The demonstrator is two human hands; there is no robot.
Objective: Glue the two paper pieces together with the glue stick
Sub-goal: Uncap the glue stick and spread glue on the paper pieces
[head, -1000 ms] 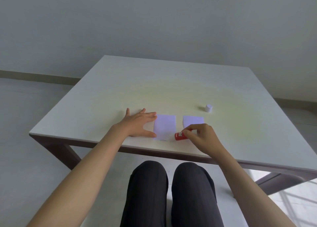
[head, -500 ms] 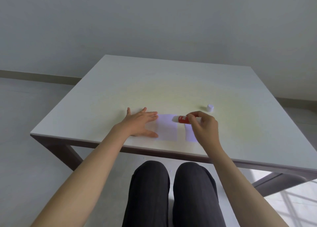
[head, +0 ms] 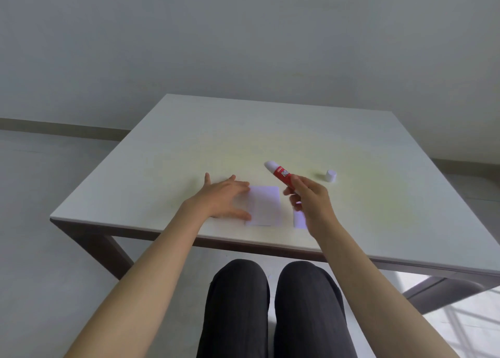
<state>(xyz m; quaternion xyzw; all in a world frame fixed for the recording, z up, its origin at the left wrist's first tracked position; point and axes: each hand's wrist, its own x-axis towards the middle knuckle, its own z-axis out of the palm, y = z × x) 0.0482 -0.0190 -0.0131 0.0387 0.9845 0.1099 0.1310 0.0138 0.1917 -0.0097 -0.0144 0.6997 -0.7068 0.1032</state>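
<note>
Pale grey wall and floor are seen behind a white-topped desk (head: 270, 130) on dark legs, viewed from a seated position; dark-trousered knees (head: 270, 303) are visible below the near edge.

Left to right along the near edge of the desk:

The left hand (head: 224, 200) is laid flat on the desk, palm down, its fingers (head: 238, 185) spread open and gripping nothing. The thumb tip and forefinger tip are placed on the left margin of the larger paper piece (head: 266, 206), which is pinned flat to the desk close to the near edge.

The smaller paper piece (head: 299, 219) is found just to the right of the first, apart from it by a narrow strip of bare desk. Only its lower left part is seen; the rest is hidden behind the right hand.

The right hand (head: 311, 203) is held raised above the smaller piece, its fingers (head: 293, 192) closed around the lower end of the glue stick (head: 280, 172). The stick is red-bodied with a white tip, uncapped, and tilted so that the tip points up and away to the left, clear of both papers and the desk.

The white cap (head: 331, 175) is observed on the desk farther back and to the right, well apart from the papers; whether it stands upright cannot be told.
</note>
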